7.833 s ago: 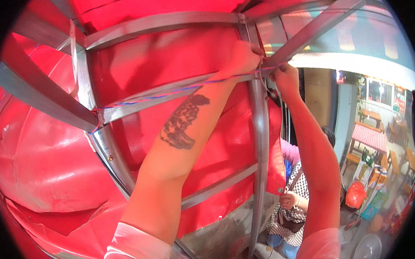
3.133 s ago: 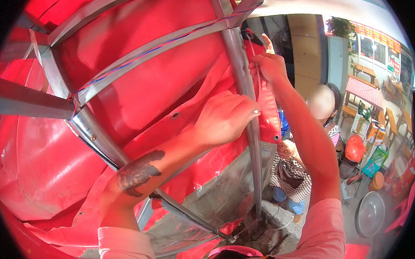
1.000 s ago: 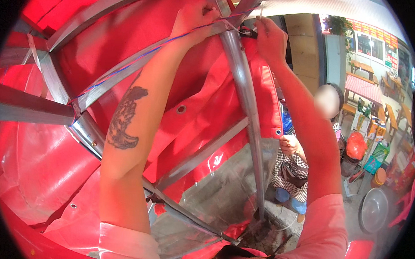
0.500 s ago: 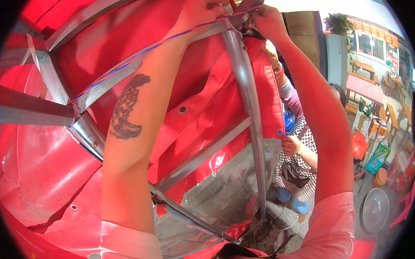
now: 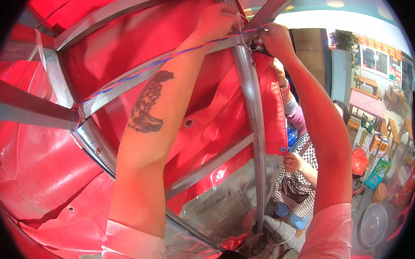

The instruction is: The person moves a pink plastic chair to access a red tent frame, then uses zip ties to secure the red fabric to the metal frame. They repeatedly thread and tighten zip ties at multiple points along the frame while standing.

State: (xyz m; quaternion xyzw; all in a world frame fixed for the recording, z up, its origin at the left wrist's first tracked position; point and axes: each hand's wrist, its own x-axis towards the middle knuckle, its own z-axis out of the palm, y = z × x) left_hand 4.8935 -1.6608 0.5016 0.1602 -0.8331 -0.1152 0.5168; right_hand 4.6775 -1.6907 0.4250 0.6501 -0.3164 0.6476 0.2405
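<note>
Both my arms reach up to a joint in a metal tube frame. My left hand (image 5: 217,21) is closed in a pinch on a thin pale cord (image 5: 241,28) that loops down at the joint. On the joint's other side, my right hand (image 5: 278,42) is closed beside a small dark object (image 5: 258,47); what its fingers grip is hidden. Twisted red and blue wires (image 5: 167,59) run across my left wrist towards the right fingers. Below the joint a round metal pole (image 5: 249,88) goes down, with a red tarpaulin (image 5: 210,97) behind it.
Past the pole, another person in a checkered apron (image 5: 293,186) grips the tarpaulin's edge with both hands. Metal bars (image 5: 35,104) cross at the left. Tables (image 5: 368,101), boxes (image 5: 379,145), a red bag (image 5: 359,161) and a round metal basin (image 5: 373,225) stand at the right.
The whole view has shifted slightly, so the frame and my hands sit lower and further right. Both hands stay at the joint with much the same grip.
</note>
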